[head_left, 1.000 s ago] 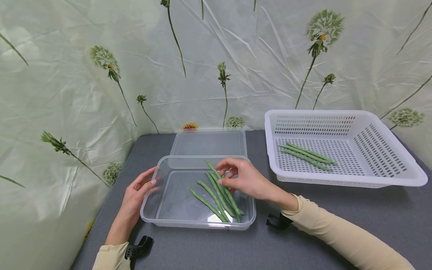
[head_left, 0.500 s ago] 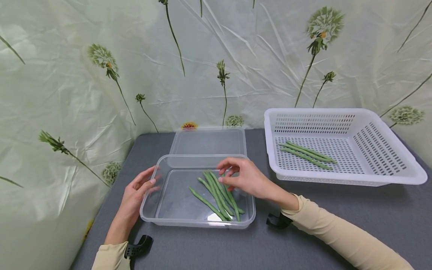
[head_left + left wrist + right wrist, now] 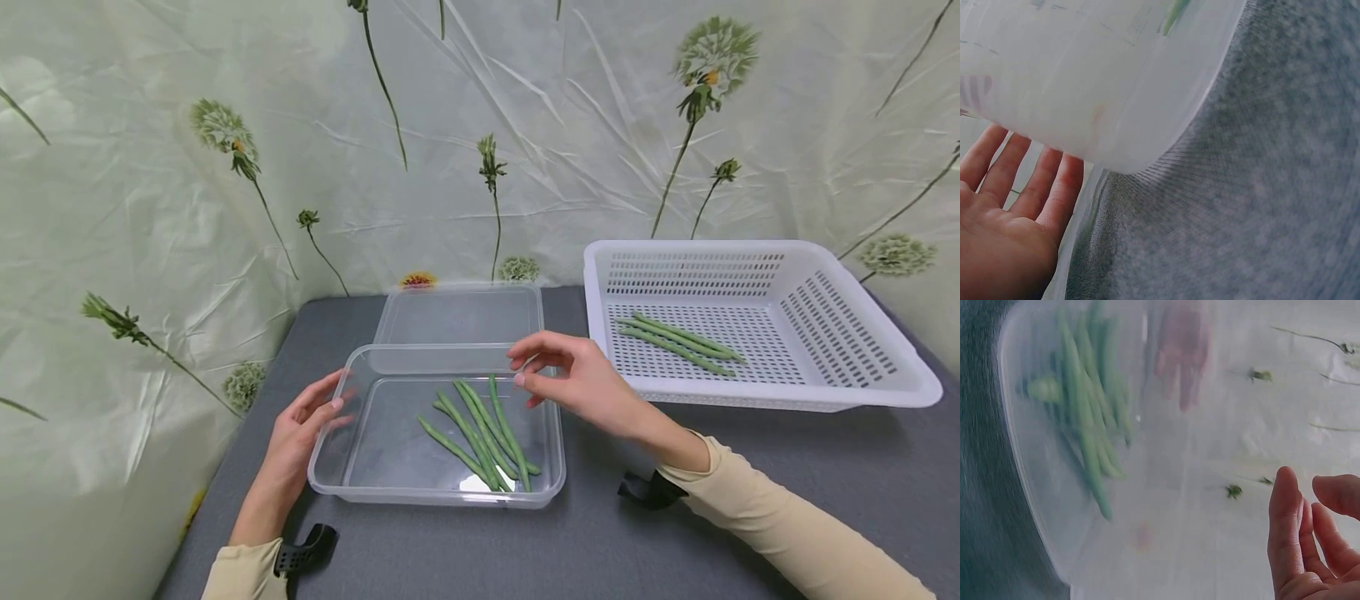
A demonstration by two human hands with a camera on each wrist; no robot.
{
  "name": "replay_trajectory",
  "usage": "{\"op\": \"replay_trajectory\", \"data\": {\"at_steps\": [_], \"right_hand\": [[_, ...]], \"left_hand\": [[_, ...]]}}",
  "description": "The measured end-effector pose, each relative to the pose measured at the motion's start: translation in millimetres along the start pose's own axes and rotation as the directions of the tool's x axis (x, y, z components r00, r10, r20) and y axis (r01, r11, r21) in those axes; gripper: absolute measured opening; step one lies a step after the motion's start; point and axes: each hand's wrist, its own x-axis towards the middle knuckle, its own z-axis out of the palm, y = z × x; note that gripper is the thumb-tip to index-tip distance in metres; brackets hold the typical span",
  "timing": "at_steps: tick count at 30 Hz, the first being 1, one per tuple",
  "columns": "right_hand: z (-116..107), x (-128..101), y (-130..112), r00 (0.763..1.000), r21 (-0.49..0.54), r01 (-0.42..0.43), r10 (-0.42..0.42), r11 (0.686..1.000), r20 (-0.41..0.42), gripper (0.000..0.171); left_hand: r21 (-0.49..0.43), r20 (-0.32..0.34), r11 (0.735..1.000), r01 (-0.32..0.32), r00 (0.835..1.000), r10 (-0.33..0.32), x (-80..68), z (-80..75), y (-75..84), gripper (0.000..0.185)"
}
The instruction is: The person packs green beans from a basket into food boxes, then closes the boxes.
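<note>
Several green beans (image 3: 487,433) lie on the floor of a clear plastic container (image 3: 375,493), spread over its right half. Against the container's left wall rests my left hand (image 3: 300,433); its fingers (image 3: 1041,187) look extended in the left wrist view. My right hand (image 3: 581,379) hovers at the container's back right rim, fingers loosely bent, with nothing between thumb and fingertips. Seen through the clear wall in the right wrist view, the beans (image 3: 1085,419) sit well away from that hand. More green beans (image 3: 678,343) lie in a white perforated basket (image 3: 832,396) at the right.
A clear flat lid (image 3: 461,315) lies behind the container on the grey cloth-covered table (image 3: 480,550). The basket stands behind my right forearm. A pale flower-printed sheet (image 3: 420,125) hangs along the back and left side.
My right hand has let go of a bean among the others and moved up and right toward the container's rim. The left hand keeps its place at the left wall.
</note>
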Motion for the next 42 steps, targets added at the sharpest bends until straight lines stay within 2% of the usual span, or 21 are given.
{"op": "replay_trajectory", "data": {"at_steps": [9,15,19,21,24,28,30,34,37,42], "right_hand": [[-30,-10,-11,0.998,-0.069,0.011,-0.015,0.998,-0.063,0.029],[-54,-16,-19,0.999,-0.157,-0.038,0.035,0.987,-0.023,0.032],[-73,-20,-27,0.998,-0.246,-0.066,0.070,0.967,0.006,0.033],[-81,-22,-31,0.998,-0.295,-0.063,0.068,0.953,0.006,0.033],[-92,-23,-36,1.000,-0.388,-0.010,0.012,0.922,0.004,0.035],[-108,-22,-46,0.999,-0.512,0.046,-0.042,0.858,0.021,0.037],[-117,-20,-51,0.999,-0.565,0.042,-0.028,0.824,0.033,0.036],[-136,-13,-58,0.998,-0.627,0.013,0.032,0.779,0.060,0.035],[-148,-7,-59,0.996,-0.646,0.008,0.053,0.764,0.076,0.033],[-170,4,-53,0.991,-0.701,0.011,0.086,0.713,0.103,0.030]], "left_hand": [[-0.006,0.003,1.000,0.005,1.000,-0.005,-2.2,-0.3,-1.7,0.049],[-0.008,-0.001,1.000,0.003,1.000,-0.003,-1.6,-0.2,-2.5,0.049],[-0.013,0.002,1.000,0.004,1.000,-0.004,-1.3,-0.1,-2.4,0.049],[-0.012,0.001,1.000,0.004,1.000,-0.004,-1.2,-0.2,-2.1,0.049],[-0.013,-0.001,1.000,0.002,1.000,-0.003,-1.1,-0.6,-1.2,0.049],[-0.007,-0.001,1.000,-0.003,1.000,0.003,-1.6,-1.0,0.0,0.049],[0.000,-0.002,1.000,-0.005,1.000,0.005,-1.9,-1.0,0.5,0.049],[0.008,-0.004,1.000,-0.009,1.000,0.009,-2.0,-1.0,1.0,0.049],[0.003,-0.004,1.000,-0.007,1.000,0.007,-1.7,-0.9,0.8,0.049],[-0.008,0.002,1.000,-0.006,1.000,0.006,-0.2,-0.6,0.0,0.049]]}}
